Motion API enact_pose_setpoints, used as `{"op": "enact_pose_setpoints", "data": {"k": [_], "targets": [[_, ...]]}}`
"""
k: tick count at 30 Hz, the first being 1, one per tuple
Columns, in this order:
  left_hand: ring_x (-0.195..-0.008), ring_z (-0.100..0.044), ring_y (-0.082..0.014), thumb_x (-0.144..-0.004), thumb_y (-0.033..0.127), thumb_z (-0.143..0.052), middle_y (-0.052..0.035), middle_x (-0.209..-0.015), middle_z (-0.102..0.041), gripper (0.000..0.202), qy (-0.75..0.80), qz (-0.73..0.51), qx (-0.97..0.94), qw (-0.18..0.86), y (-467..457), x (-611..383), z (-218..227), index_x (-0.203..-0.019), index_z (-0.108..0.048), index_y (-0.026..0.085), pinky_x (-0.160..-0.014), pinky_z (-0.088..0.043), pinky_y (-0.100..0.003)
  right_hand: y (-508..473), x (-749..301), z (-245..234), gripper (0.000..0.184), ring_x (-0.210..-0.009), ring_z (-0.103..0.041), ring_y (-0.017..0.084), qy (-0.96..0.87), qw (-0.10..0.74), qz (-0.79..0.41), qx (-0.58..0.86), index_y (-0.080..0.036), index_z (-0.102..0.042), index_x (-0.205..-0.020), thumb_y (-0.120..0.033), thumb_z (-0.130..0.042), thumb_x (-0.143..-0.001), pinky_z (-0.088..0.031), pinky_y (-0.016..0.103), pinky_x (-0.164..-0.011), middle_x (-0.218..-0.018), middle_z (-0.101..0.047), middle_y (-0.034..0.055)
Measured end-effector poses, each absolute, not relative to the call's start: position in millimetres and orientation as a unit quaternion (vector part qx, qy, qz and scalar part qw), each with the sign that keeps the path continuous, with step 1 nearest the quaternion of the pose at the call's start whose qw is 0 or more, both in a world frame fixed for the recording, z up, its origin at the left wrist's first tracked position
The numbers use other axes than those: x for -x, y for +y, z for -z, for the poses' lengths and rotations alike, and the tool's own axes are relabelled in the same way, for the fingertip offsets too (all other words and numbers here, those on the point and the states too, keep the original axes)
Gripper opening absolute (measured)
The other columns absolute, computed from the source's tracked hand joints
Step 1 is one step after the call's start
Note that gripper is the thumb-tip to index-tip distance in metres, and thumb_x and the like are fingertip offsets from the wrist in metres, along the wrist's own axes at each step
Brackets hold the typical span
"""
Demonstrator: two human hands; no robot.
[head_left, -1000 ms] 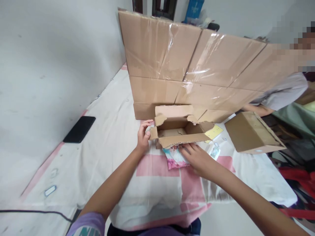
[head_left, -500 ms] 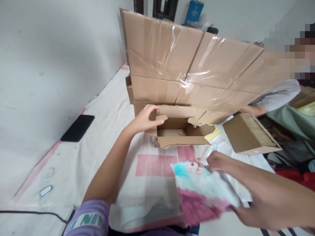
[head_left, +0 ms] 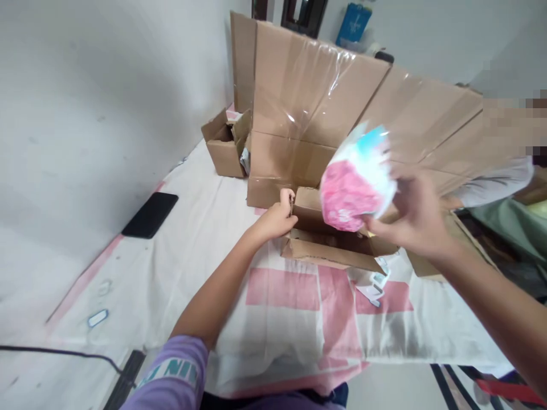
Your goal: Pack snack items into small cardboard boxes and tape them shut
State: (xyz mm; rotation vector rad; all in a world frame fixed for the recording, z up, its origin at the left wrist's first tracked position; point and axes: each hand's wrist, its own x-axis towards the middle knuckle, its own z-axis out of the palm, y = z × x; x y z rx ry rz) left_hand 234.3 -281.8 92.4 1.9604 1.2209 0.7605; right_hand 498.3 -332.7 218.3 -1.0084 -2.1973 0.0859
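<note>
My left hand (head_left: 277, 218) is closed on the left edge of an open cardboard box (head_left: 329, 254), its thumb inside and its fingers around the edge. The box stands on the cloth-covered table with its torn flaps folded out. Above the opening, my right hand (head_left: 416, 213) pinches a soft pink, white and light-blue packet (head_left: 352, 191). The packet is tilted and blurred by motion. It hides part of the box's inside, and its printing cannot be read.
A tall cardboard screen (head_left: 294, 97) stands behind the box. A smaller open box (head_left: 226, 156) sits at its left, and another carton (head_left: 427, 265) at the right. A black phone-like slab (head_left: 150, 215) lies near the wall. A person's sleeve (head_left: 499, 176) shows behind the screen.
My right hand has carried the packet up and forward from the table's front to above the box. My left hand has closed on the box edge. The view has shifted, showing the small left box.
</note>
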Motion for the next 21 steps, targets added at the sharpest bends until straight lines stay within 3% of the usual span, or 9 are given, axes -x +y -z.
{"op": "enact_pose_setpoints", "data": {"k": [4, 9, 16, 18, 21], "targets": [[-0.084, -0.064, -0.0242, -0.083, 0.014, -0.055, -0.0039, -0.095, -0.058, 0.048, 0.445, -0.331, -0.744, 0.373, -280, -238, -86, -0.122, -0.027, 0.022, -0.076, -0.045, -0.033, -317, -489, -184, 0.05, -0.109, -0.061, 0.03, -0.907, 0.11, -0.079, 0.4, -0.019, -0.051, -0.124, -0.031, -0.073, -0.081, -0.054, 0.041, -0.092, -0.121, -0.058, 0.0127], [-0.07, -0.058, -0.0212, -0.082, 0.012, -0.051, 0.003, -0.08, -0.05, 0.044, 0.432, -0.303, -0.758, 0.383, -280, -239, -85, -0.118, -0.028, 0.023, -0.066, -0.039, -0.03, -318, -483, -172, 0.053, -0.096, -0.066, 0.027, -0.865, -0.095, -0.15, 0.47, -0.022, -0.055, -0.127, -0.025, -0.073, -0.077, -0.051, 0.032, -0.072, -0.116, -0.064, 0.0085], [-0.064, -0.055, -0.0187, -0.08, 0.012, -0.051, 0.0081, -0.071, -0.046, 0.046, 0.432, -0.309, -0.753, 0.389, -282, -241, -88, -0.118, -0.028, 0.024, -0.065, -0.038, -0.03, -307, -451, -155, 0.04, -0.094, -0.07, 0.028, -0.855, -0.221, -0.076, 0.463, -0.016, -0.066, -0.118, -0.014, -0.073, -0.078, -0.05, 0.032, -0.072, -0.118, -0.067, 0.0145], [-0.063, -0.055, -0.0189, -0.079, 0.011, -0.051, 0.0086, -0.069, -0.046, 0.046, 0.434, -0.309, -0.754, 0.384, -283, -242, -88, -0.118, -0.029, 0.024, -0.064, -0.037, -0.03, -309, -454, -155, 0.046, -0.097, -0.071, 0.027, -0.854, -0.214, -0.092, 0.466, -0.017, -0.065, -0.127, -0.012, -0.069, -0.082, -0.052, 0.032, -0.074, -0.125, -0.068, 0.0145], [-0.061, -0.055, -0.0191, -0.08, 0.013, -0.05, 0.0092, -0.067, -0.047, 0.046, 0.437, -0.308, -0.751, 0.387, -284, -242, -88, -0.118, -0.029, 0.024, -0.063, -0.037, -0.03, -312, -473, -163, 0.054, -0.113, -0.069, 0.028, -0.869, -0.13, -0.155, 0.452, -0.022, -0.06, -0.142, -0.019, -0.067, -0.089, -0.054, 0.034, -0.088, -0.138, -0.067, 0.0102]]}}
